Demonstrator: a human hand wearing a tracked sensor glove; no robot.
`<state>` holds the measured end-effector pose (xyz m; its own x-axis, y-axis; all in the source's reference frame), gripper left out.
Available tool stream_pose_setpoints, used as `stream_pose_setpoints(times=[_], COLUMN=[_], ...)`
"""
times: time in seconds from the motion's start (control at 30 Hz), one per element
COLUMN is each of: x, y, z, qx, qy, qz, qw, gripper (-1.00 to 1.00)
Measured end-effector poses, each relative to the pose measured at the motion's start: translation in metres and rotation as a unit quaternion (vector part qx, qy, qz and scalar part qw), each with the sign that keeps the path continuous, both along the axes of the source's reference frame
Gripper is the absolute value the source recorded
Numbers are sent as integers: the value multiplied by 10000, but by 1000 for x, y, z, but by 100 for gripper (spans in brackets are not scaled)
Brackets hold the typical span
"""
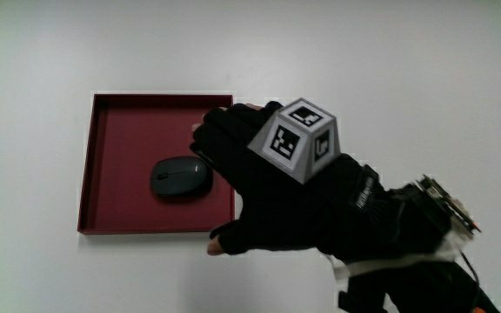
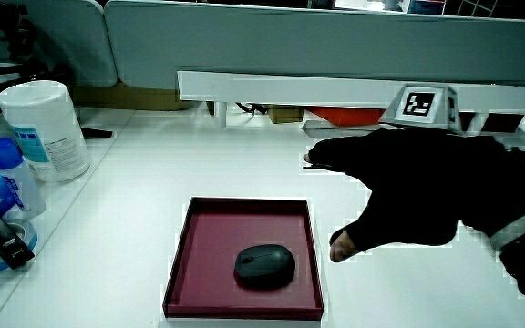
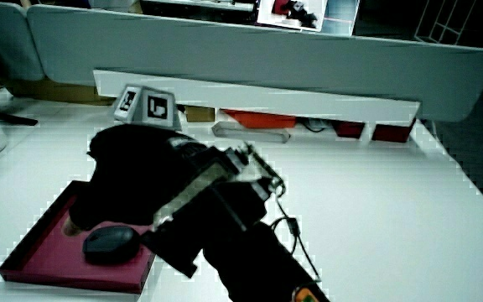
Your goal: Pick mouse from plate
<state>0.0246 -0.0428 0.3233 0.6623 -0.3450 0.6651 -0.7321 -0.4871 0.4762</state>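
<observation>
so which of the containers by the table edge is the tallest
The white canister, with its printed label; it stands taller than the blue-capped bottle beside it, nearer the person. The hand is by the plate.

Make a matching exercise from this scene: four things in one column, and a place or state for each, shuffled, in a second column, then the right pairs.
Things:
1. mouse
2. plate
3. hand
4. patterned cube

Places or states:
A. on the back of the glove
B. dark red, square, flat on the white table
C. lying inside the dark red rim, held by nothing
D. fingers spread, over the plate's edge beside the mouse

Pairs: 1-C, 2-B, 3-D, 4-A
</observation>
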Motion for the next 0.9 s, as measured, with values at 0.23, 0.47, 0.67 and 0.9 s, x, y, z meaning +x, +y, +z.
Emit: stream_pose_setpoints(times=[0.23,0.47,0.67,0.9], x=[-24,-37,-41,-51], y=[-12,-21,-27,-27], z=[35,70,100,133], qx=[-165,-252,-542,-635], qy=[156,378,265,547], qz=[-109,77,243,315], qw=[9997,9989,9979,9960], gripper=[0,0,0,0])
